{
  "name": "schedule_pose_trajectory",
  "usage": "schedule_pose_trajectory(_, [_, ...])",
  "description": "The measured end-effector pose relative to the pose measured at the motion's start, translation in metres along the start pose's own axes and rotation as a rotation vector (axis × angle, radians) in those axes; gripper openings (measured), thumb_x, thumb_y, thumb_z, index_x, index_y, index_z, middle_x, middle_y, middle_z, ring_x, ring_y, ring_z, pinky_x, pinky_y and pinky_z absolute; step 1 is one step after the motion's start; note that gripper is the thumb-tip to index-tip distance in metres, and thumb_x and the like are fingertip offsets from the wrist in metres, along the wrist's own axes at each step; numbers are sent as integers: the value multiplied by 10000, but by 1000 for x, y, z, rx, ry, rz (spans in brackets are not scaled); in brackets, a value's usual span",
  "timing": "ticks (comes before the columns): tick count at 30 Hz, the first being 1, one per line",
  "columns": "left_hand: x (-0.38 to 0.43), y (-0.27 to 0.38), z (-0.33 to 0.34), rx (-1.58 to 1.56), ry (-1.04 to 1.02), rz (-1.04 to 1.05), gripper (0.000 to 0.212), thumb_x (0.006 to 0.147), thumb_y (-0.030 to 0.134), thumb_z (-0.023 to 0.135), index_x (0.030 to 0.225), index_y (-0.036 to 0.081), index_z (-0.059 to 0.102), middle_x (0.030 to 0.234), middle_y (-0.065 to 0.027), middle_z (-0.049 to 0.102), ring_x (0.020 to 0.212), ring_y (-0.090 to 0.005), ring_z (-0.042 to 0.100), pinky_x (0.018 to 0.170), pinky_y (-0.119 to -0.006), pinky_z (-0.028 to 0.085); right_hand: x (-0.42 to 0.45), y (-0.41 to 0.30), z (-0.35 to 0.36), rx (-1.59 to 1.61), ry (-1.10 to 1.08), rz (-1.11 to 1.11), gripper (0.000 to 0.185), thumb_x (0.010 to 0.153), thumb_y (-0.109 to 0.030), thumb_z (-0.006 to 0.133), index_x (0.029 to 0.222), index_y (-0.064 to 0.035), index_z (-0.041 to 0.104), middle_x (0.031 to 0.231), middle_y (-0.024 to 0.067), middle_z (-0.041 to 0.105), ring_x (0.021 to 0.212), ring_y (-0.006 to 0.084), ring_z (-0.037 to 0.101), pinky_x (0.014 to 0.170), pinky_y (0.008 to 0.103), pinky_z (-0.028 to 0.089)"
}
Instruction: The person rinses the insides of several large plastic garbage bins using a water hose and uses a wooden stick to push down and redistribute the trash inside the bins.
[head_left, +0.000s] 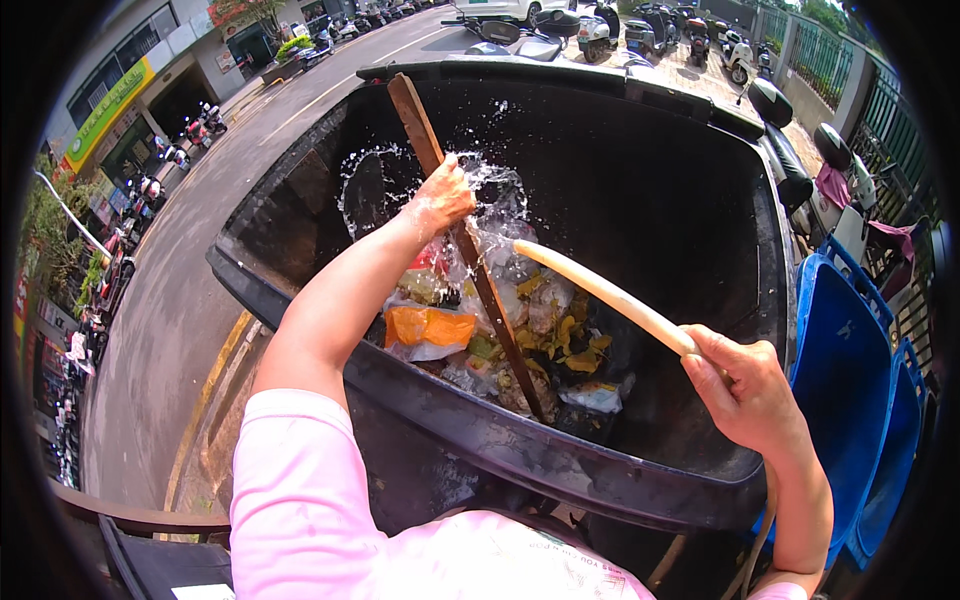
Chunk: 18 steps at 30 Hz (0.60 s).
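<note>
My left hand (444, 196) is closed around the upper part of a long wooden board (491, 300), whose lower end rests among refuse in a large black wheeled bin (637, 172). In my right hand (739, 379) is a pale hose (615, 292). Water leaves its open end and splashes over my left hand and the board. Under the spray lie wet plastic bags, an orange-and-white wrapper (429, 328), yellow peels or leaves (581, 360) and a small white packet (592, 396). The splash partly hides the waste around the board.
Blue bins or lids (844, 382) stand close at the right. Parked scooters (652, 34) line the area beyond the black bin, near a metal fence (821, 64). A road (172, 277) with a kerb runs along the left. Another dark bin (169, 562) is at lower left.
</note>
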<state>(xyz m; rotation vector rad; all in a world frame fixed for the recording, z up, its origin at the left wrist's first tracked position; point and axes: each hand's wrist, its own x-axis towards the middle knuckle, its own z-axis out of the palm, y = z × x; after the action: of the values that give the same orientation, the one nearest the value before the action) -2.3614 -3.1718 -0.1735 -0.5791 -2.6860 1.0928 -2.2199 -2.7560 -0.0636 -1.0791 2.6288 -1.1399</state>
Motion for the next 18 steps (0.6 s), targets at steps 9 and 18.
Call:
schedule_pose_trajectory(9, [-33,10,-24,211,200,49,99,743,229,572,716,183,656,723,50,633,824,-149,594,855,-378,359,-5,2,-5,-1,223,-87,238,870,-45,561,1094,29,592,541,-13,458,450,18,390,415,188,265])
schedule_pose_trajectory(18, [-151,-58,-60,163,-309,-172,121,642,178,682,744,162,620,729,-3,631,801,-171,607,745,-307,396,32,-39,-17,88,426,-289,263,889,-130,578,1109,12,606,618,-32,494,538,10,378,469,175,277])
